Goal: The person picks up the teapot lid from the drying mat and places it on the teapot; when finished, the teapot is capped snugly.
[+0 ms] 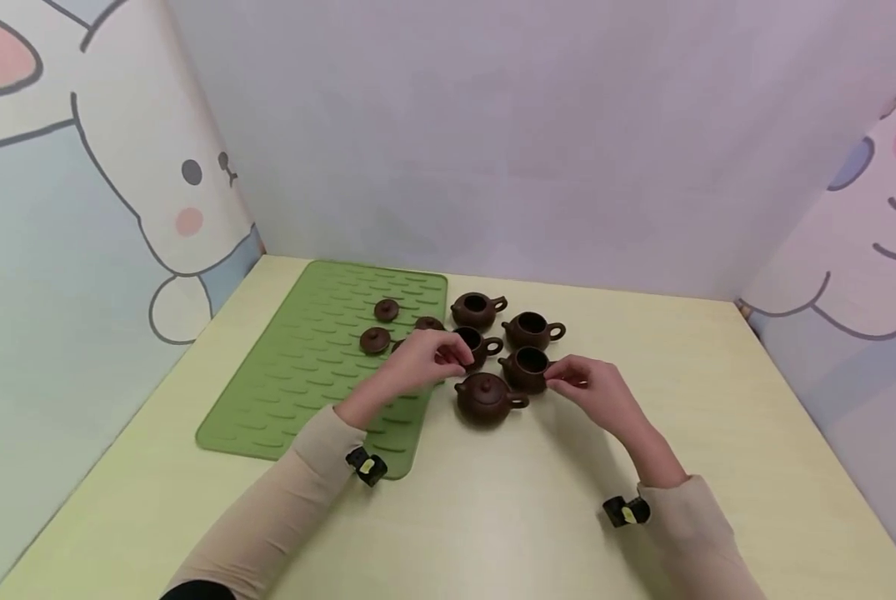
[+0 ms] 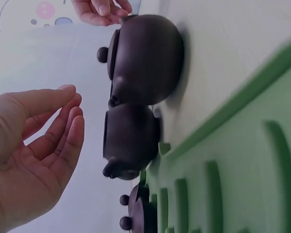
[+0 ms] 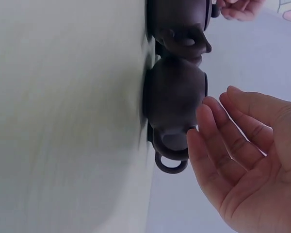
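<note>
Several small brown clay teapots stand in a cluster beside a green mat [image 1: 305, 375]. Only the nearest teapot [image 1: 485, 398] [image 2: 145, 58] wears its lid. My left hand [image 1: 455, 354] [image 2: 63, 116] hovers with relaxed fingers, holding nothing, just left of an open teapot [image 1: 479, 343] [image 2: 131, 141]. My right hand [image 1: 563, 382] [image 3: 218, 141] is also open and empty, with its fingertips close to the handle side of another open teapot [image 1: 527, 367] [image 3: 177, 102]. Whether it touches that pot is unclear. Three loose lids [image 1: 375, 340] lie on the mat.
Two more open teapots [image 1: 478, 310] [image 1: 533, 330] stand behind the cluster. The pale yellow table [image 1: 718, 433] is enclosed by cartoon-printed walls on the left, back and right. Bare tabletop lies to the right and in front.
</note>
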`<state>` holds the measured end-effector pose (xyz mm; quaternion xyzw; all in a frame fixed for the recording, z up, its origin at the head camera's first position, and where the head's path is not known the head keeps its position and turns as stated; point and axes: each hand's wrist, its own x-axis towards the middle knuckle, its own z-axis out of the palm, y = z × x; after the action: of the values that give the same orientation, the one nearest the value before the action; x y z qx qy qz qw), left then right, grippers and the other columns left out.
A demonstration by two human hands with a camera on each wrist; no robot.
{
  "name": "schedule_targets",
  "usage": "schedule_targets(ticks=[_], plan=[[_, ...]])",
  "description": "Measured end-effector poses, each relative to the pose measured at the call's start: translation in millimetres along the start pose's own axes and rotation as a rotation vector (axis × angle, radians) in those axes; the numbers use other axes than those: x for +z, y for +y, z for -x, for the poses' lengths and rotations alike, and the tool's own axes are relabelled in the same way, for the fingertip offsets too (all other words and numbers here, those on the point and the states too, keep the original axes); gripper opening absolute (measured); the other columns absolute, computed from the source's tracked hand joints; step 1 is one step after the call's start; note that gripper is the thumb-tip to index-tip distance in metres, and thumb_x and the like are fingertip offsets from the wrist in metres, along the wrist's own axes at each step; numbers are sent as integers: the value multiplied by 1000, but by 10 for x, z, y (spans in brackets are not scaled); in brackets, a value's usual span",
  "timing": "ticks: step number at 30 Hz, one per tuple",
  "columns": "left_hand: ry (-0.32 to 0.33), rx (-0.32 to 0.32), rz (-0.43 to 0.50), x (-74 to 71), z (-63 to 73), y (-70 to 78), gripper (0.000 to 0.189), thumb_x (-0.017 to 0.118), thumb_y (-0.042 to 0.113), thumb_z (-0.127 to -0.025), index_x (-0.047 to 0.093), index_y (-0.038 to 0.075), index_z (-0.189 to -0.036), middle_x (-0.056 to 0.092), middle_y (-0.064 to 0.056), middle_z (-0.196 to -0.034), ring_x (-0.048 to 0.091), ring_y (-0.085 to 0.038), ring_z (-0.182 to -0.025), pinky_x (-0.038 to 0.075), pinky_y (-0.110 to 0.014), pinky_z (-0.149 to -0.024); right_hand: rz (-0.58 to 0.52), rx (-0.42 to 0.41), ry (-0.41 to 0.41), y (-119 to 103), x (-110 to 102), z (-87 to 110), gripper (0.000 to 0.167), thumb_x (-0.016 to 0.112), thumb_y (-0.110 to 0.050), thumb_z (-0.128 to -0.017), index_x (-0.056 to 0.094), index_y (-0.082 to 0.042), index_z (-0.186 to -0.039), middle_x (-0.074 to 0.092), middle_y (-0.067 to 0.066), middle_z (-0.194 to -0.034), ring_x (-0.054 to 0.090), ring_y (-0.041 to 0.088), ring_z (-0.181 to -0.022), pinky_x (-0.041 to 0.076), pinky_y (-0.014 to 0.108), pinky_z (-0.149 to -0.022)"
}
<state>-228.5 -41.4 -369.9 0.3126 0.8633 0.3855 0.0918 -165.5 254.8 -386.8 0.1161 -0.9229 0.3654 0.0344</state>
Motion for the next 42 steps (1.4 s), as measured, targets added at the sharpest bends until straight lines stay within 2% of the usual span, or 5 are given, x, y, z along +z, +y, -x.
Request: schedule_targets(ticks=[9,17,29,35,42], plan=[[74,-55,6,-184,50,-156,13,70,9,-93,72,8,-106,73,-4,-99,66,-14,-88,55,-27,-76,29,60,136,120,-106,-9,14,69,-16,-95,74,-8,-104,76,10,-99,72,28,-92,54,27,-75],[161,-113,7,-316,63,-283,14,70,11,-93,73,6,-106,73,-9,-103,68,-22,-96,57,-36,-85,5,99,227,248,-99,-51,16,69,-15,-94,73,-4,-106,75,16,-103,72,28,-92,50,9,-74],[204,-222,90,-320,101,-523,16,68,5,-93,70,3,-108,70,-14,-112,68,-28,-102,58,-38,-85,-30,146,143,318,-58,-73,23,69,-18,-95,71,-4,-112,74,17,-109,70,36,-103,54,27,-76],[222,-280,117,-323,110,-609,17,67,5,-93,70,4,-110,69,-15,-116,66,-30,-106,57,-40,-86,-27,147,129,305,-42,-122,22,69,-18,-95,72,-4,-112,74,17,-109,69,37,-105,53,26,-78],[198,-333,103,-337,110,-675,17,68,4,-93,70,5,-110,68,-16,-118,66,-31,-108,57,-41,-87,-65,163,100,292,-1,-193,23,70,-20,-95,73,-3,-111,74,16,-109,70,30,-102,52,21,-78]])
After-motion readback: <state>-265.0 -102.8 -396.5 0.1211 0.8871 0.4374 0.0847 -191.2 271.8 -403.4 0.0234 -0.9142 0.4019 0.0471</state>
